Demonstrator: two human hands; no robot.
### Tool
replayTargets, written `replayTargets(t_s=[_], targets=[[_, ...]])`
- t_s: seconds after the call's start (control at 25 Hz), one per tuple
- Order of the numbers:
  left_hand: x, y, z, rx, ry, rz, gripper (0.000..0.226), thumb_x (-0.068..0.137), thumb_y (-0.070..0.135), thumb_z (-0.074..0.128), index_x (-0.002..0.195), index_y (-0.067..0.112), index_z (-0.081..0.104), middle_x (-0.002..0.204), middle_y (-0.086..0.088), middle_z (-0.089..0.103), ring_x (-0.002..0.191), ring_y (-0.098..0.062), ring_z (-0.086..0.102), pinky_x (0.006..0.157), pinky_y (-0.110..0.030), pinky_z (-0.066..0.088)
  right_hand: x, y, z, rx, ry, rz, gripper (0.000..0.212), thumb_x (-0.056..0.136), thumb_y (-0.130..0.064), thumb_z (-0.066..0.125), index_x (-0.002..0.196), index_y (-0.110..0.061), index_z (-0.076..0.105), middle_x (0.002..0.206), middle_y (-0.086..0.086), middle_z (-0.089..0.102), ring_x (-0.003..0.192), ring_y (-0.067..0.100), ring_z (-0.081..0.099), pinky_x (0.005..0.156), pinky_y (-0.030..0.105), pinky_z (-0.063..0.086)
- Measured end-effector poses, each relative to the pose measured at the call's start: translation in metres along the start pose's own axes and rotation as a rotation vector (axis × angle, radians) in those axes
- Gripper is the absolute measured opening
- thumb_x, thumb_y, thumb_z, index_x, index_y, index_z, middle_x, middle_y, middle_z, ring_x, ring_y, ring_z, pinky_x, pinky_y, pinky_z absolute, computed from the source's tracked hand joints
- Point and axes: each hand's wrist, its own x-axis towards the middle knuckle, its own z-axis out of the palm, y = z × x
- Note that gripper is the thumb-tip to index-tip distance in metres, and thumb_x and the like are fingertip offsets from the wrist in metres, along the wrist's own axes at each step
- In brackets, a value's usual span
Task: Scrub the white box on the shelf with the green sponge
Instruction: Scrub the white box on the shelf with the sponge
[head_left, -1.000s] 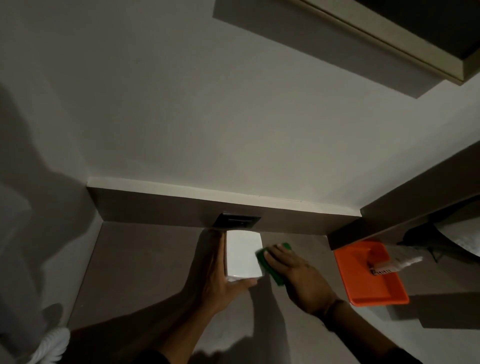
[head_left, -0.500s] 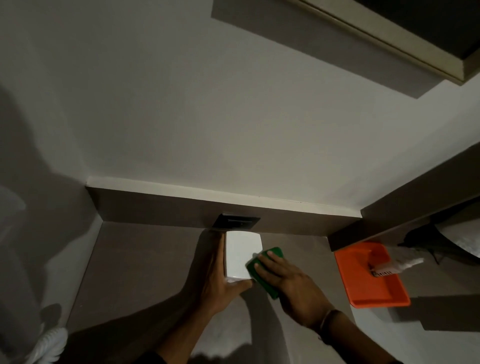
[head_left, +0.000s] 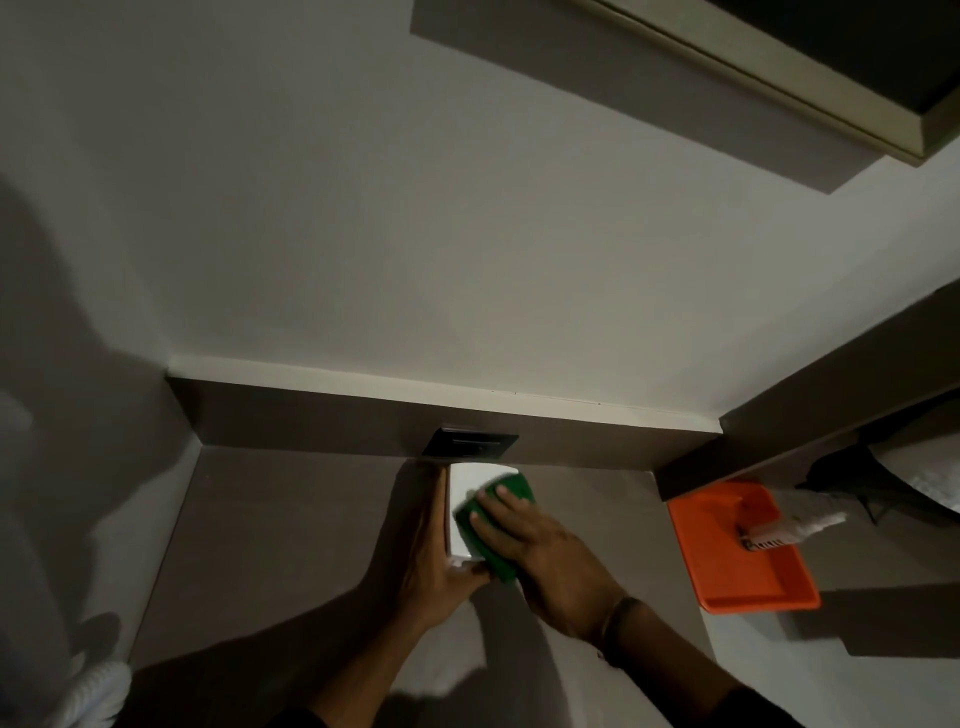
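Right hand (head_left: 540, 551) is flat on the green sponge (head_left: 498, 519), fingers spread and pressing it down onto the top face of the white box (head_left: 470, 499), so we're clearly mid-scrub. Left hand (head_left: 431, 561) sits just to the left of that, cupped against the box's left side with the thumb hooked round the near corner, bracing it so it doesn't skid on the brown shelf (head_left: 291, 519). Past our fingertips the box backs up near a dark wall plate (head_left: 470, 444), and well off to the right of the sponge hand there's an orange tray (head_left: 748, 571) with a tube (head_left: 795, 527) resting across it. Progress-wise, we'd say the top is getting covered now, but it's too dim to tell how clean it is, and the sides under our left palm look like they're yet to be done.
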Motion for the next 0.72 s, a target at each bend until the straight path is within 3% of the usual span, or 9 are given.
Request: replayTargets(t_s=[0.08,0.12,0.24,0.28,0.36,0.44,0.56,0.64,0.72], targets=[[0.0,-0.006,-0.006,0.044,-0.018,0.028,0.107,0.063,0.032,0.097,0.152,0.028,0.038,0.144,0.002,0.057,0.13,-0.007,0.058,0.107,-0.031,0.053,-0.028,0.007,-0.001,0.009,-0.035,0.009,0.078,0.094,-0.006,0.048,0.158,-0.033,0.015,0.169,-0.007,0.006,0.155,0.018,-0.002,0.126,0.044,0.01],[-0.002,-0.01,-0.014,0.1,-0.012,0.046,0.11,0.061,0.035,0.098,0.152,0.029,0.037,0.143,0.005,0.058,0.128,-0.003,0.058,0.105,-0.031,0.054,-0.033,0.013,-0.004,0.013,-0.043,0.055,0.079,0.093,-0.004,0.048,0.158,-0.034,0.015,0.168,-0.008,0.006,0.155,0.018,-0.001,0.126,0.045,0.014],[-0.003,0.014,-0.01,0.177,-0.089,0.082,0.116,0.064,0.032,0.097,0.156,0.016,0.029,0.153,-0.001,0.049,0.136,-0.003,0.049,0.113,-0.034,0.047,-0.005,0.026,-0.014,0.041,0.025,0.172,0.073,0.094,-0.002,0.045,0.157,-0.029,0.024,0.167,-0.002,0.018,0.154,0.025,0.012,0.12,0.05,0.031],[-0.004,0.007,-0.003,0.116,-0.038,0.161,0.116,0.069,0.028,0.095,0.156,0.007,0.022,0.159,-0.007,0.044,0.142,-0.01,0.045,0.117,-0.037,0.043,0.014,0.024,-0.018,0.057,0.044,0.196,0.071,0.094,-0.002,0.046,0.157,-0.027,0.026,0.166,0.001,0.022,0.153,0.027,0.016,0.119,0.051,0.032],[-0.01,0.008,0.007,0.136,-0.047,0.114,0.121,0.076,0.027,0.09,0.158,0.0,0.006,0.167,-0.005,0.03,0.151,-0.013,0.033,0.122,-0.029,0.033,0.043,0.013,-0.019,0.059,0.037,0.199,0.071,0.094,-0.007,0.052,0.157,-0.026,0.025,0.166,0.004,0.022,0.153,0.03,0.015,0.121,0.052,0.028],[-0.01,0.001,0.0,0.156,-0.157,-0.008,0.114,0.074,0.03,0.09,0.159,0.009,0.017,0.163,0.005,0.03,0.15,-0.011,0.031,0.12,-0.027,0.031,0.047,-0.002,-0.012,0.014,0.027,0.105,0.076,0.091,-0.016,0.061,0.157,-0.026,0.025,0.166,0.004,0.022,0.153,0.03,0.014,0.122,0.049,0.022],[-0.007,-0.01,-0.017,0.248,-0.094,-0.18,0.082,0.085,0.014,0.076,0.153,0.005,0.031,0.161,-0.017,0.038,0.147,-0.032,0.04,0.119,-0.039,0.032,0.004,-0.02,0.005,-0.016,0.005,-0.055,0.07,0.095,-0.013,0.049,0.157,-0.03,0.024,0.168,-0.001,0.017,0.155,0.026,0.007,0.124,0.045,0.014],[-0.006,0.001,-0.012,0.122,-0.082,-0.116,0.085,0.083,0.012,0.079,0.154,0.011,0.032,0.154,-0.011,0.047,0.142,-0.022,0.048,0.115,-0.033,0.041,-0.026,-0.015,0.009,0.006,-0.007,-0.048,0.071,0.095,-0.009,0.042,0.158,-0.034,0.02,0.168,-0.006,0.01,0.156,0.021,0.001,0.125,0.046,0.012],[-0.004,0.013,-0.011,0.0,-0.09,-0.084,0.098,0.07,0.015,0.093,0.151,0.025,0.037,0.135,0.009,0.058,0.125,0.003,0.058,0.099,-0.016,0.051,-0.041,0.002,0.006,0.033,-0.01,0.057,0.07,0.092,-0.015,0.03,0.158,-0.035,0.019,0.168,-0.008,0.009,0.155,0.018,0.001,0.125,0.048,0.018]])
